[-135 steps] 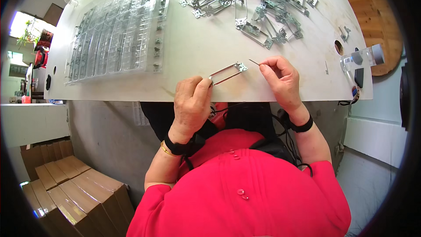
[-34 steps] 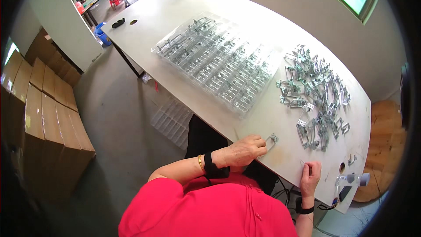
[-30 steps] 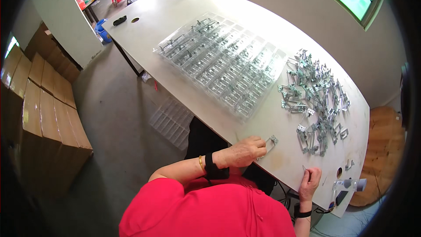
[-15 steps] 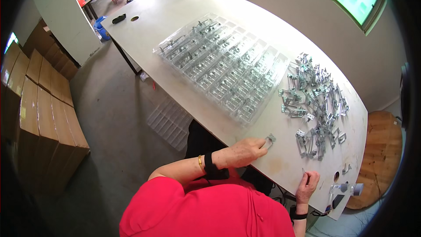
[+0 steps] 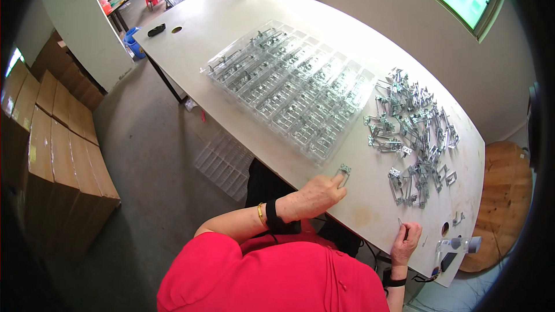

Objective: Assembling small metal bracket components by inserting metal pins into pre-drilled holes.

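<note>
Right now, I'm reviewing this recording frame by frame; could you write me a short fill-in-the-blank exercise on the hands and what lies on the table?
1. The left hand holds a metal frame, while a thin metal pin is held by the ____ hand.
2. Seen by the person, the clear plastic tray lies to the ____ of the loose pile of metal parts.
3. Next to the gold-coloured bracelet is a wristband whose colour is ____.

Missing words: right; left; black.

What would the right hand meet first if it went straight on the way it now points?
Probably the pile of metal brackets, at its near edge, past the thin piece the right hand holds; the hand's height is unclear.
</note>
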The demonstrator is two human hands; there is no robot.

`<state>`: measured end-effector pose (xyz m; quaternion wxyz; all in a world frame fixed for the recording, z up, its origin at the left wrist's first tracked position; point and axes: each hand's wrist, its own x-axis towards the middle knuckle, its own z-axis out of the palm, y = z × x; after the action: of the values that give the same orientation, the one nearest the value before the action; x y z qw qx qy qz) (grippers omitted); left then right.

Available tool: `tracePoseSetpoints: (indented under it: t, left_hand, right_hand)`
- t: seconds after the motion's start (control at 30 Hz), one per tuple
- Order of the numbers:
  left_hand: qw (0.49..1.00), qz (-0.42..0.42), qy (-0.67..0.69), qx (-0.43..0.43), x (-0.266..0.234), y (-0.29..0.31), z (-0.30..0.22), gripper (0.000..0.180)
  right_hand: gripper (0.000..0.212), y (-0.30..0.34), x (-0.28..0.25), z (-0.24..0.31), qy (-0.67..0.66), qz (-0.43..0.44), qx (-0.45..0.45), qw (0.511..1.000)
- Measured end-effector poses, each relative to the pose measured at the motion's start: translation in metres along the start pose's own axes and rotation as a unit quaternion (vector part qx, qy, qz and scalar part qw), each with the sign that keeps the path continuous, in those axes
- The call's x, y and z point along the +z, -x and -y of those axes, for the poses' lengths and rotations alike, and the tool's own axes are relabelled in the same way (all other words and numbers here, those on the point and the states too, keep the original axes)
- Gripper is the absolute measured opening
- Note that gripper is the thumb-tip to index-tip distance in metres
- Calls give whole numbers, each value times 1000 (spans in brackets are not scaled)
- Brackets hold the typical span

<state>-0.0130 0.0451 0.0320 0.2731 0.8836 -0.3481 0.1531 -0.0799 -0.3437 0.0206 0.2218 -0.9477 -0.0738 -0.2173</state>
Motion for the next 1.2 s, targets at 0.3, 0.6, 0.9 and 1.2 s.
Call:
tracePoseSetpoints:
  t: [0.3,0.6,0.9,1.2]
  left_hand:
    - [996,75,-32,-33,-9,2,-5,23]
    - [990,112,38,-76,-8,8,-4,20]
    - [986,113,94,-81,-42,3,-7,10]
    - [992,-66,45,-95,-155,-23,28,5]
  right_hand:
    - [5,0,0,1,2,-1,0,1000]
    - [5,2,1,-3,4,-7,-3,1000]
    - [5,2,2,-3,-11,-9,-1,1000]
    - [6,4,-1,-5,-9,-14,-8,1000]
